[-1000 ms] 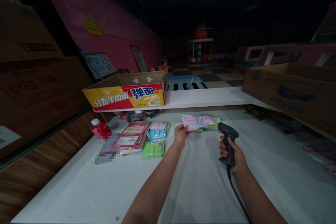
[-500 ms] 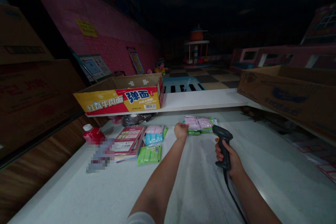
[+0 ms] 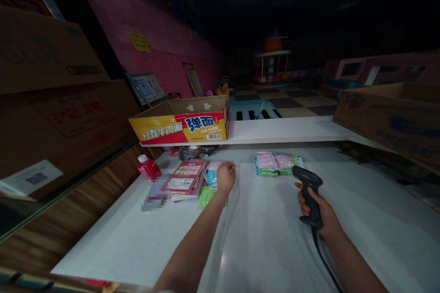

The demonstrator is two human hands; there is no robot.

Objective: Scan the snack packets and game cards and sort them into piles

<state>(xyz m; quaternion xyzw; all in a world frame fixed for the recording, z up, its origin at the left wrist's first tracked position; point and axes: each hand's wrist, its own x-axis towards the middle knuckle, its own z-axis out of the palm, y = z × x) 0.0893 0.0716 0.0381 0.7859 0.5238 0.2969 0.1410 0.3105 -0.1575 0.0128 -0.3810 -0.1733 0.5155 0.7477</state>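
My right hand [image 3: 321,213] grips a dark handheld barcode scanner [image 3: 308,187] above the white counter [image 3: 275,238], its cable running back along my forearm. My left hand [image 3: 226,176] reaches to the left pile of small packets [image 3: 212,171], pink, blue and green ones, and lies on top of them with fingers curled; whether it grips one is hidden. A second pile of pink and green packets [image 3: 276,163] lies further right, just beyond the scanner's head.
A stack of red booklets [image 3: 187,179] and a red bottle with a white cap [image 3: 147,167] lie left of the packets. A yellow-and-red carton [image 3: 182,126] stands on the raised white shelf [image 3: 292,128]. Brown cardboard boxes [image 3: 395,119] flank both sides.
My left hand laid a pink packet on the right pile, then swung left onto the left pile. The scanner hand stayed roughly in place.
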